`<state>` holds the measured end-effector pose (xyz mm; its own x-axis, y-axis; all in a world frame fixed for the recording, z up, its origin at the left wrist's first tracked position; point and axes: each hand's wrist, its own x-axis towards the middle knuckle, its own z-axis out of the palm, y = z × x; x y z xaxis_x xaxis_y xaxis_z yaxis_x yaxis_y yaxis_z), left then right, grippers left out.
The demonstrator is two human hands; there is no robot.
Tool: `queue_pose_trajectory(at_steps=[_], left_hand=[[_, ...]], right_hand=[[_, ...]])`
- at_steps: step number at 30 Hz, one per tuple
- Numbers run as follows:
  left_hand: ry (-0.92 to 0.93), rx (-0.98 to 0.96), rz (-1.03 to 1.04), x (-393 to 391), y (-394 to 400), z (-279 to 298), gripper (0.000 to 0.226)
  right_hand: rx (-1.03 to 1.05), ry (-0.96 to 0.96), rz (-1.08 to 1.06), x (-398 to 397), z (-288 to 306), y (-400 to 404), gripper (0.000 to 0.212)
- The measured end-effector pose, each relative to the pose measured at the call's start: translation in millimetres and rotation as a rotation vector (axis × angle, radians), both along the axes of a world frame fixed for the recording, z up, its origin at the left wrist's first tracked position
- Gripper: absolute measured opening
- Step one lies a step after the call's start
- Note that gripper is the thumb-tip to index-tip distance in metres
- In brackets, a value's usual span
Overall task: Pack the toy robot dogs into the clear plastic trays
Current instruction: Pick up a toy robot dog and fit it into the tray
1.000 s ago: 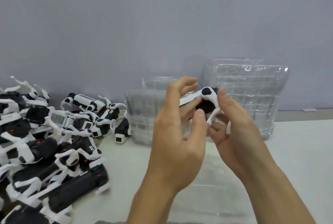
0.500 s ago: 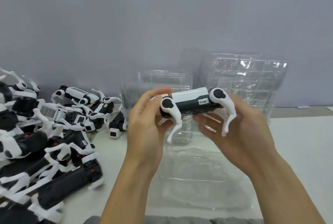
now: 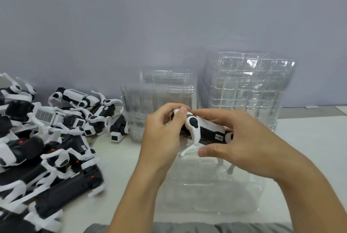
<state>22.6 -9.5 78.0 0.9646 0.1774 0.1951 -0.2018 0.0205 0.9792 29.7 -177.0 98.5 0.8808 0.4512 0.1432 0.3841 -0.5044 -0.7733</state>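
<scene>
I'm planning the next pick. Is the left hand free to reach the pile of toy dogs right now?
Probably not yet: the left hand grips one end of the toy dog that the right hand also holds. Nothing blocks the way to the pile.

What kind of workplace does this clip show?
Probably a toy packing bench: a heap of toy robot dogs on the table, stacks of clear plastic trays against the wall, and one tray lying before the person.

— What colours is the toy dog [image 3: 203, 129] in my fingers [image 3: 183, 113]?
— White legs, black body, small barcode label.
— And the heap [image 3: 47, 139]?
— Black-and-white too, red dots. Trays [image 3: 244, 86] clear, worktop [image 3: 122, 157] off-white, wall grey.
</scene>
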Motion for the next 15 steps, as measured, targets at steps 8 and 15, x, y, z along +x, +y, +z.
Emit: queue_pose_trajectory(at_steps=[8,15], left_hand=[[-0.007,0.366,0.173,-3,10,-19,0.019],[0.287,0.319,0.137,-18,23,-60,0.041]], right_hand=[[0.034,-0.073,-0.174,11,-12,-16,0.016],[0.098,0.059,-0.115,11,-20,-4,0.029]])
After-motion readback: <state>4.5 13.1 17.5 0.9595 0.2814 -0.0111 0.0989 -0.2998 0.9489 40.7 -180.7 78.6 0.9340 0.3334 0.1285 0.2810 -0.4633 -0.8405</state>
